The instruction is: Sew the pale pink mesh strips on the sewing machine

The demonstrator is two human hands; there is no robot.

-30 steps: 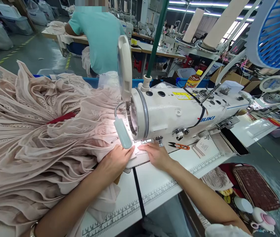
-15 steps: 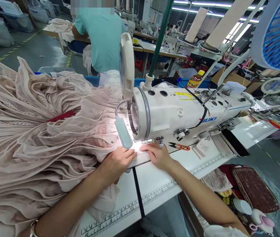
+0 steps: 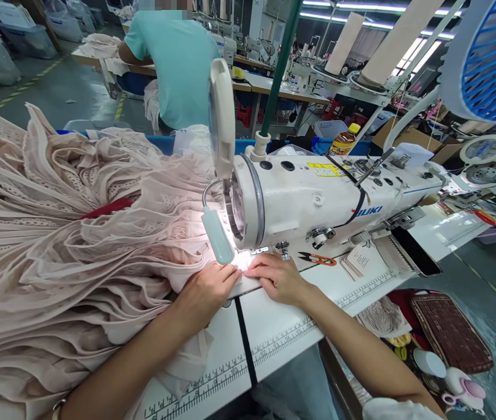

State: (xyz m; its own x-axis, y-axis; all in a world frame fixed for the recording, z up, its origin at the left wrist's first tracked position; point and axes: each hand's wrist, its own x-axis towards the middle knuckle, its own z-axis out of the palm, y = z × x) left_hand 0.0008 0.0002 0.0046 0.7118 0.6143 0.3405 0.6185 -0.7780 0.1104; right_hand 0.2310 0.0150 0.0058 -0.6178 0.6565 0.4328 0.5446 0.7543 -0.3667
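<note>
A white sewing machine stands on the table, its lamp lighting the needle area. A big pile of pale pink lace-edged fabric covers the left side, tied with a red strip. My left hand is closed on the fabric's edge, just in front of the lamp. Close by on the right, my right hand pinches the same fabric edge beside the presser foot. The fingertips of both hands nearly meet. Glare and the machine head hide the needle and the stitched edge.
Orange thread snips lie right of my right hand, near a stack of labels. A ruler strip runs along the table's front. A blue fan hangs at upper right. A co-worker sits ahead.
My right hand has shifted slightly left, nearer the left fingertips. The left hand stays almost in place, still on the fabric. The whole view has moved a little.
</note>
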